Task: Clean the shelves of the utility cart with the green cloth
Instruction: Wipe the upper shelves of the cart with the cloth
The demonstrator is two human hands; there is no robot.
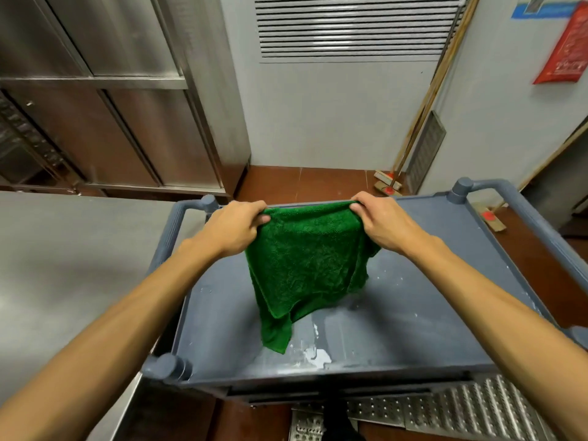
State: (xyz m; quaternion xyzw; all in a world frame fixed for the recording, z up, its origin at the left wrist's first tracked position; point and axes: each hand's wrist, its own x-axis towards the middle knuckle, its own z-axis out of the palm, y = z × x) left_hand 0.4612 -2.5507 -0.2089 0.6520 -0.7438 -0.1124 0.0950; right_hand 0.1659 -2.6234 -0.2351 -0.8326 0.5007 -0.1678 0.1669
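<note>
cloth: a green cloth (pixel 305 265) is held up in the air at the centre of the view, stretched along its top edge between two hands and hanging in loose doubled folds, its lowest corner reaching toward 6 o'clock just above the cart's top shelf; whether that corner touches the shelf cannot be told.
left hand: the left hand (pixel 235 226) is clamped on the cloth's upper corner at 9 o'clock of the cloth, fingers curled over the edge and thumb pressed in beneath.
right hand: the right hand (pixel 380 221) is clamped on the opposite upper corner at 3 o'clock of the cloth, fingers pinched shut over the fabric.
arms: both bare forearms are seen reaching in from the lower corners of the view, at 7 and 5 o'clock.
cart: a grey-blue plastic cart (pixel 429 307) is seen below the hands, with round corner posts and tube handles at 9 and 3 o'clock.
top shelf: wet streaks and white smears (pixel 315 354) are seen on it, thickest near the front edge at 6 o'clock, under the hanging corner.
counter: a steel counter (pixel 63 265) is set just beside the cart at 9 o'clock.
cabinets: steel cabinet doors (pixel 95 90) are seen at 10 o'clock.
wall: a louvred vent (pixel 353 27) is seen at 12 o'clock, and long-handled brooms (pixel 426 100) are leaned in the corner at 2 o'clock.
floor: red-brown tiles are seen beyond the cart; a perforated metal grate (pixel 471 409) lies at 5 o'clock.
</note>
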